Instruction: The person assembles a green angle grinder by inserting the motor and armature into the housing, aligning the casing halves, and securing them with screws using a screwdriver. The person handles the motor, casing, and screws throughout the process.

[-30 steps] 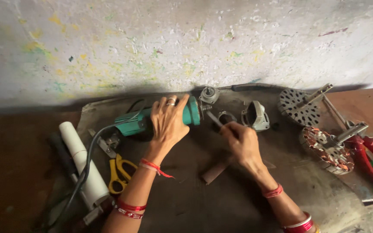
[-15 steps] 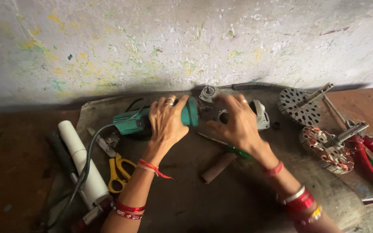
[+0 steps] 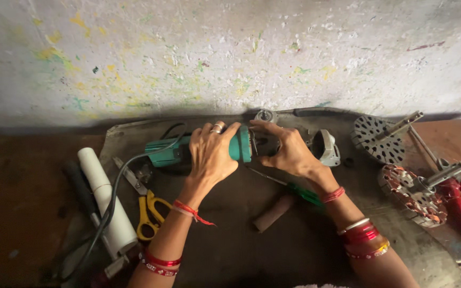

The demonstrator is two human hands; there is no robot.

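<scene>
Teal plastic power-tool body (image 3: pixel 198 150) with black cord (image 3: pixel 110 205), lying on the dark work mat (image 3: pixel 241 250) by the wall: left hand (image 3: pixel 212 154) clasped over it, right hand (image 3: pixel 289 152) curled around its dark front end. Adjacent: yellow-handled scissors (image 3: pixel 148 213), white tube (image 3: pixel 105 197), green-handled screwdriver (image 3: pixel 294 189).

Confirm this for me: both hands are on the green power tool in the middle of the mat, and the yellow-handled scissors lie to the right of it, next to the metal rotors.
Not quite. The yellow-handled scissors lie left of the green power tool, by the white roll, not beside the metal rotors. The head view shows it. The left hand and right hand are indeed both on the tool.
</scene>
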